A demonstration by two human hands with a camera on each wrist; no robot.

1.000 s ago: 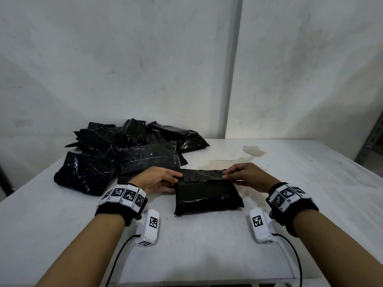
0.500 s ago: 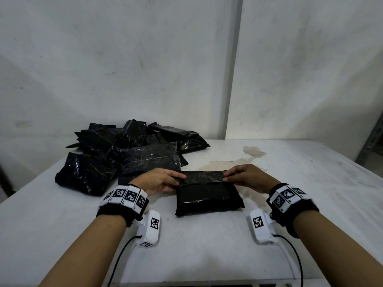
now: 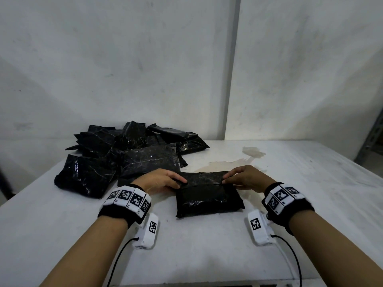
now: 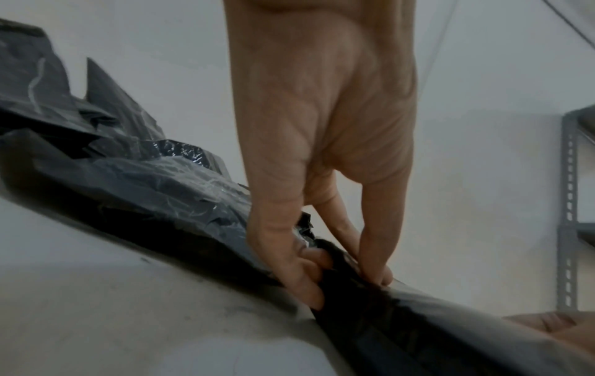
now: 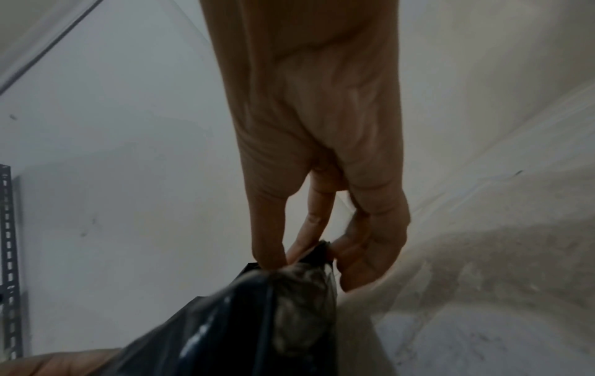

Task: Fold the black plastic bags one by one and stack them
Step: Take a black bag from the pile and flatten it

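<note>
Left hand [image 3: 160, 180] pinching the far left corner of the black bag [image 3: 207, 195], thumb on the near side and fingertips [image 4: 380, 276] on the folded flap, as seen clearly in the left wrist view [image 4: 322, 142]. Right hand [image 3: 245, 177] pinching the far right corner of the same bag, thumb [image 5: 269, 244] and fingers closed around a small peak of plastic [image 5: 289, 305] in the right wrist view. Bag lying flat on the white table [image 3: 207, 255], at about 12 o'clock from the person, between the two hands, with its far flap folded toward the near side over the body. Pile of black bags [image 3: 128, 154] at about 10 o'clock from the held bag, near the wall; its nearest bag just beside the left hand, whether touching the held bag cannot be told. Brownish stain [image 3: 238, 160] on the table at about 1 o'clock from the held bag, just behind the right hand. Marker bands [image 3: 127, 198] on both wrists, white camera units [image 3: 148, 232] hanging below them close to the table. Grey metal shelf frame [image 4: 571, 203] standing far at 3 o'clock, beyond the table edge.
</note>
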